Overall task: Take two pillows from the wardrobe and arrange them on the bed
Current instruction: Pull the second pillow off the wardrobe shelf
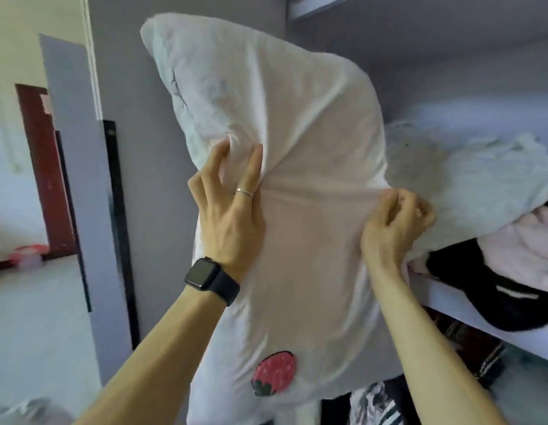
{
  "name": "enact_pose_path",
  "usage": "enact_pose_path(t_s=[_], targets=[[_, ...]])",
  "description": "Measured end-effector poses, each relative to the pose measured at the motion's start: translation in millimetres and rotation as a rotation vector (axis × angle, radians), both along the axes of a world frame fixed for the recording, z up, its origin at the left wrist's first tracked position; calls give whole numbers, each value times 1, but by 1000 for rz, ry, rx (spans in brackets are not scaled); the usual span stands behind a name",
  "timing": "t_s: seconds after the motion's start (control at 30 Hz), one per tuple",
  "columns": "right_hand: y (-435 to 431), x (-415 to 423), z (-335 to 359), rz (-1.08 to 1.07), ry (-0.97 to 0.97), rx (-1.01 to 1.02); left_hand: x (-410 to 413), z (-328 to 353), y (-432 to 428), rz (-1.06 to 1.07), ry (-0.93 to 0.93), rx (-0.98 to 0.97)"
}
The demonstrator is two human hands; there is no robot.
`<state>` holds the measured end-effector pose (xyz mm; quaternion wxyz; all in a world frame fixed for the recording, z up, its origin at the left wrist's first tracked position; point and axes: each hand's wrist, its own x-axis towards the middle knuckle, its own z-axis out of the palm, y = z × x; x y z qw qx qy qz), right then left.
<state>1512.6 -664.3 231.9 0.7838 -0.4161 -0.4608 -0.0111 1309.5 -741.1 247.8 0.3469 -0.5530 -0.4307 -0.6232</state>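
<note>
White pillow point(297, 210) gripped by left hand point(233, 216) and right hand point(395, 222)

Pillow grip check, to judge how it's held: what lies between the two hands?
In the head view, only the pillow cover, pulled taut between the left hand and right hand; nothing else lies there.

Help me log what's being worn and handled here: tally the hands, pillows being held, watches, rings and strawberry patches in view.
Hands: 2, the left hand and the right hand, each with a grip on the pillow
Pillows held: 1, the white pillow
Watches: 1, the watch
Rings: 1, the ring
Strawberry patches: 1, the strawberry patch
Total: 6
</note>
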Motion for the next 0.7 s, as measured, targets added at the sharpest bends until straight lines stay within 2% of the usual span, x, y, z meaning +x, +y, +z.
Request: enact_pose_path(t_s=[0.13, 0.3, 0.37, 0.47, 0.5, 0.6, 0.7], targets=[[5, -46, -43, 394, 120, -150, -27, -9, -38, 148, 141, 2], [-15, -118, -76, 768, 199, -205, -69, -24, -80, 287, 147, 5], [-30, -149, -83, 818, 158, -171, -88, -28, -96, 359, 59, 9], [-53, -195, -100, 894, 53, -156, -117, -41, -124, 471, -278, -76], [-61, -209, -107, 922, 0, -183, -128, -50, -136, 515, -335, -96], [-90, -250, -137, 932, -166, -232, -151, -82, -179, 641, -380, -84], [-123, -284, -166, 1036, -182, -200, -170, -111, -218, 756, -357, -66]])
